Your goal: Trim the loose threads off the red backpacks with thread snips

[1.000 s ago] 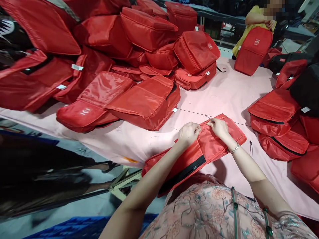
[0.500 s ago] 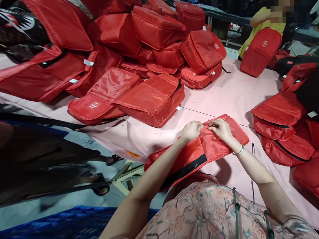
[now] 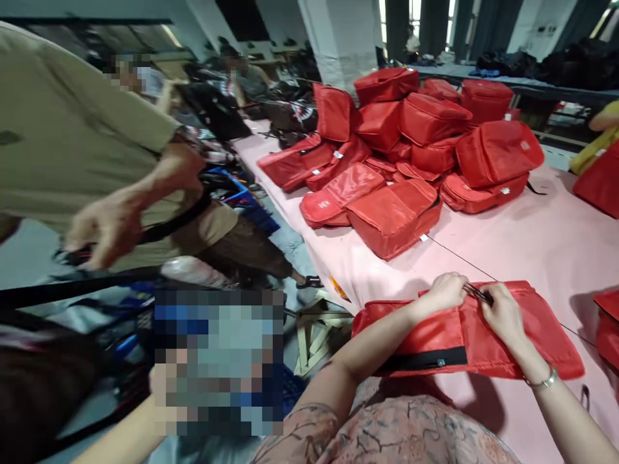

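A red fabric bag [image 3: 541, 335] lies flat in front of me, its black zipper [image 3: 425, 361] along the near edge. My left hand [image 3: 447, 290] is closed at the bag's far edge, pinching the fabric there. In my right hand [image 3: 503, 316] is a small pair of thread snips [image 3: 478, 294], with the blades pointing left toward my left fingertips. The right hand rests over the bag's right half. Whether the snips' blades are apart or together is too small to tell.
Several red bags [image 3: 391, 212] are piled on the pink-covered table [image 3: 493, 238] beyond my hands. Another red bag [image 3: 607, 328] sits at the right edge. A person in a tan shirt [image 3: 72, 142] stands close on the left. A forearm [image 3: 120, 428] shows at the lower left.
My view has swung left, bringing the tan-shirted person and the room behind into sight. The snips now reach across to my left fingers. My left hand still grips the bag.
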